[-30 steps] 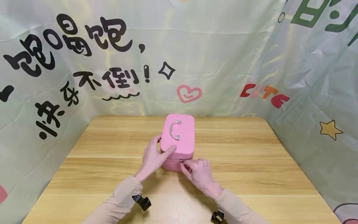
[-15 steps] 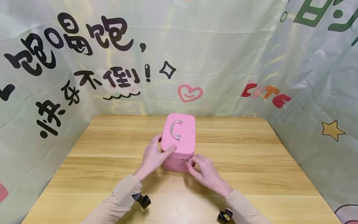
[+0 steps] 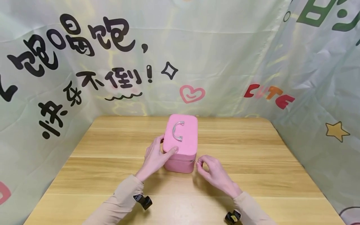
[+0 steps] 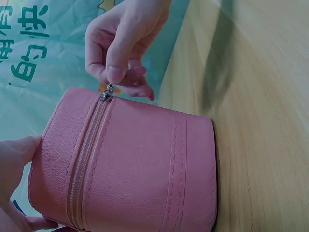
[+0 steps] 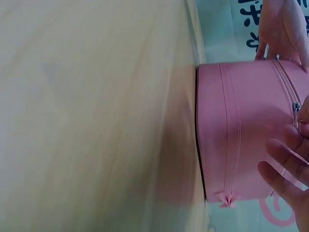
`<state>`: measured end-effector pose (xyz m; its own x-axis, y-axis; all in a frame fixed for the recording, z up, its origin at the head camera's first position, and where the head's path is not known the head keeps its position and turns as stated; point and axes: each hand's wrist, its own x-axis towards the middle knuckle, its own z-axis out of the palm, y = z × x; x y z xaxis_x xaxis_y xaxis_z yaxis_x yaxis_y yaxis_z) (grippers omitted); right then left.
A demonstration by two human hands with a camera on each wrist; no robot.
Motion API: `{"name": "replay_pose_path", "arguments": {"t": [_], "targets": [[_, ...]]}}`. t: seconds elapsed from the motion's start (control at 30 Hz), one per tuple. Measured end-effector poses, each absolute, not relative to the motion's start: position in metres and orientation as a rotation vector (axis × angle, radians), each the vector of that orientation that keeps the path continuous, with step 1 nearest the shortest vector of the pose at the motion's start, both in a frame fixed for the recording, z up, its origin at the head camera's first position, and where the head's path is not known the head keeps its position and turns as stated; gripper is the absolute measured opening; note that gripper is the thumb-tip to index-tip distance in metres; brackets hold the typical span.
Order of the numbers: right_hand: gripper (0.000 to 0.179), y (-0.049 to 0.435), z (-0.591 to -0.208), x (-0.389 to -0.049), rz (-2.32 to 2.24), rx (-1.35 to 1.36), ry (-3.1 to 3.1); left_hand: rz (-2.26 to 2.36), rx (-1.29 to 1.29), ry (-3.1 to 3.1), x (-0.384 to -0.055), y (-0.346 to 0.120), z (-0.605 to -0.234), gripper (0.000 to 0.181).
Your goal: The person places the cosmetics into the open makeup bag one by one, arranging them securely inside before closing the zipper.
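Observation:
A pink zip-up cosmetic case (image 3: 189,135) stands upright on the table, a silver handle (image 3: 174,130) on its lid. My left hand (image 3: 154,157) holds its near left corner, thumb on the lid and fingers down the left side, partly hidden. At the near right corner, my right hand (image 3: 216,175) pinches the metal zipper pull (image 4: 110,89) between thumb and index finger. In the left wrist view, the zipper (image 4: 83,164) runs closed along the near face up to the slider. The right wrist view has the slider (image 5: 296,107) at the case's corner beside the curled fingers.
The wooden table (image 3: 112,175) extends on all sides of the case. Printed fabric (image 3: 219,56) hangs behind the table and along its left and right sides. Black wrist cameras hang under both sleeves (image 3: 123,193).
My right hand has drawn the zipper pull rightward along the near face to its right corner. My left hand has kept its hold, and the case stands nearly in place.

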<state>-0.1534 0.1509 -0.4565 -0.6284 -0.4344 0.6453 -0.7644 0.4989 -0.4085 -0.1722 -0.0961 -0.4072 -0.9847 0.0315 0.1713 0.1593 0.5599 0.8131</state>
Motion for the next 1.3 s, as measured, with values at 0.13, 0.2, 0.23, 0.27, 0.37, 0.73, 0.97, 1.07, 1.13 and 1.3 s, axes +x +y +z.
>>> {"name": "replay_pose_path", "arguments": {"t": [0.13, 0.2, 0.23, 0.27, 0.37, 0.73, 0.97, 1.07, 1.13, 1.3], "targets": [[0.018, 0.157, -0.456, -0.154, 0.948, 0.970, -2.296, -1.410, -0.159, -2.658, -0.172, -0.095, -0.406, 0.080], [0.018, 0.159, -0.456, -0.154, 0.942, 0.959, -2.303, -1.414, -0.163, -2.661, -0.172, -0.094, -0.406, 0.080], [0.018, 0.160, -0.456, -0.155, 0.939, 0.952, -2.304, -1.418, -0.164, -2.662, -0.171, -0.094, -0.406, 0.080], [0.018, 0.161, -0.456, -0.155, 0.935, 0.944, -2.305, -1.420, -0.164, -2.665, -0.171, -0.094, -0.405, 0.080], [0.017, 0.164, -0.456, -0.159, 0.922, 0.930, -2.301, -1.426, -0.159, -2.665, -0.172, -0.094, -0.406, 0.080], [0.016, 0.172, -0.455, -0.183, 0.975, 0.798, -2.345, -1.442, -0.156, -2.659, -0.172, -0.094, -0.405, 0.081], [0.014, 0.171, -0.450, -0.199, 0.997, 0.724, -2.403, -1.450, -0.156, -2.657, -0.172, -0.095, -0.406, 0.081], [0.013, 0.169, -0.448, -0.205, 0.991, 0.679, -2.441, -1.460, -0.154, -2.655, -0.172, -0.096, -0.406, 0.081], [0.012, 0.168, -0.446, -0.208, 1.001, 0.653, -2.461, -1.470, -0.151, -2.655, -0.172, -0.096, -0.406, 0.081], [0.012, 0.166, -0.445, -0.217, 1.041, 0.600, -2.481, -1.469, -0.142, -2.657, -0.173, -0.096, -0.407, 0.080]]}}
